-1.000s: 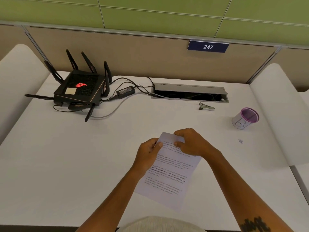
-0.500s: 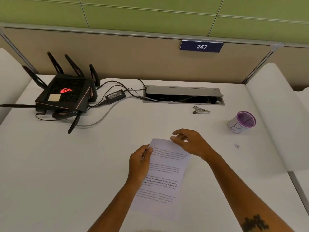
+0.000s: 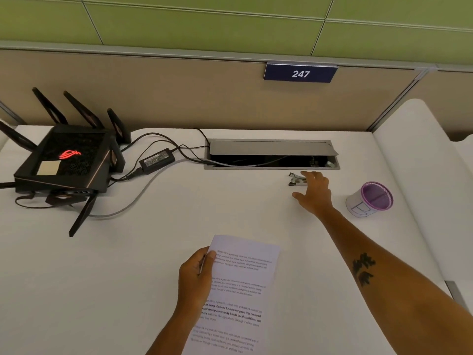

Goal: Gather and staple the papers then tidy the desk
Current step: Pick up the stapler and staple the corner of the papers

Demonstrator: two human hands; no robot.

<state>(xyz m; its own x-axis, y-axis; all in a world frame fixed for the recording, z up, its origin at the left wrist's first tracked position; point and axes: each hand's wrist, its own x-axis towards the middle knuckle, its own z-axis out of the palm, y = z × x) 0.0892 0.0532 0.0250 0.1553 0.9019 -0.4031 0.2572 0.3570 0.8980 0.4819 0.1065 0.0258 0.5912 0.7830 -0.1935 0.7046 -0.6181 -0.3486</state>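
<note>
1. Two hands in view. Left hand (image 3: 195,275) pinches the printed papers (image 3: 238,293) at their left edge, thumb on top.
2. Papers' long axis runs near-to-far, top edge tilted slightly right; text faces up.
3. Right hand (image 3: 313,192) is stretched out, fingers loosely spread, fingertips at the small stapler (image 3: 297,179); no grasp visible.
4. Stapler lies flat on the white desk (image 3: 153,252), long axis roughly left-right, just in front of the cable tray (image 3: 271,155).
5. Purple-rimmed cup (image 3: 369,199) stands right of the hand; black router (image 3: 66,160) far left.

White desk (image 3: 230,213), black router (image 3: 66,162) with red logo, purple-rimmed cup (image 3: 371,199), green wall (image 3: 230,21)
</note>
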